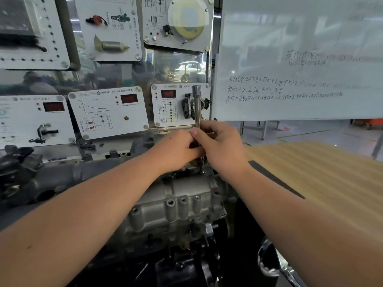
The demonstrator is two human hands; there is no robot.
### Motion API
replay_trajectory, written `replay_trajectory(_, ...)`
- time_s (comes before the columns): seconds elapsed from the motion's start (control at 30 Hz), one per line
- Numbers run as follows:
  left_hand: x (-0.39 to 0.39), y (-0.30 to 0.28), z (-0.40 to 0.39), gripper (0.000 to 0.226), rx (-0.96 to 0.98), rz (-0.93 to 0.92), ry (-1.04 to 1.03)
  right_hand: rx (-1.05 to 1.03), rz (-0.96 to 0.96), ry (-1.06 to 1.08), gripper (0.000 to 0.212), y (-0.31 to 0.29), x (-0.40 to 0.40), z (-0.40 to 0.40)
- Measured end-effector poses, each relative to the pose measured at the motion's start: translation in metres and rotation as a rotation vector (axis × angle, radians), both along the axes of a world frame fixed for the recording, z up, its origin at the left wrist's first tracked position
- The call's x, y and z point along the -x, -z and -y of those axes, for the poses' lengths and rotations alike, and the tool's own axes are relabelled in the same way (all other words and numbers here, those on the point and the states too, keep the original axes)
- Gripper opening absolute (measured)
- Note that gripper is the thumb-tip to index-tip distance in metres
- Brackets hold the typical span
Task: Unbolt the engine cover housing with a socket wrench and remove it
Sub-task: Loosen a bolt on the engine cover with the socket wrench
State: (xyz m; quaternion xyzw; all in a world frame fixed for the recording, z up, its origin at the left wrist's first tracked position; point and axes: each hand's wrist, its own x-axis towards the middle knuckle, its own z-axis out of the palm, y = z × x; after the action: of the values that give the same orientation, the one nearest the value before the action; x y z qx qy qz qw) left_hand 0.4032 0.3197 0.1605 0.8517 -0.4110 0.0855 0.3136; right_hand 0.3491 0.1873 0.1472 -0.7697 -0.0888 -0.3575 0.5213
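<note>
Engine cover housing (180, 206) sits dead centre, a dull grey cast-metal block with raised ribs and a row of round bolt bosses along its near face, greasy and dark in the recesses. Its long axis runs left to right across the scene, the near face tilted toward the camera, and on the left it meets a darker pipe-like casting (62, 179).

Both hands are up at its far top edge, pressed together. Right hand (221, 148) is wrapped round the socket wrench (197, 108), thumb laid against the shaft. Left hand (176, 150) is curled in from the left, touching the right one; its fingers are tucked behind, so I cannot tell what they grip, if anything.

That wrench is a slim, bright steel bar standing almost upright, its wider cylindrical end pointing up and far, the lower tip poking out beneath the right hand and meeting the housing's top edge at a small bolt (200, 171).

Behind, a wall of white training panels (107, 112) with red digital displays, diagrams and mounted car parts. To the right, a whiteboard (300, 59) carrying handwritten lines. Below it, at right, a table (321, 172) with a wood-grain top and a dark strip along its near left edge. Black machinery (186, 266) fills the near bottom.
</note>
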Motion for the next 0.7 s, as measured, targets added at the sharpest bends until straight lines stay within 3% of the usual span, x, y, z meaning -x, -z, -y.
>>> replay_trajectory(0.17, 0.005, 0.0, -0.002, 0.03, 0.011, -0.032, 0.013, -0.008, -0.005, 0.039, 0.011, 0.005, -0.001, 0.001)
replay_trajectory(0.4, 0.01, 0.001, 0.0, 0.009, -0.045, -0.035, -0.031, -0.071, 0.01, 0.052, 0.008, 0.005, 0.0, -0.001)
replay_trajectory(0.7, 0.008, -0.001, 0.005, 0.022, -0.083, 0.016, -0.055, -0.036, 0.059, 0.097, 0.018, 0.006, -0.001, -0.002)
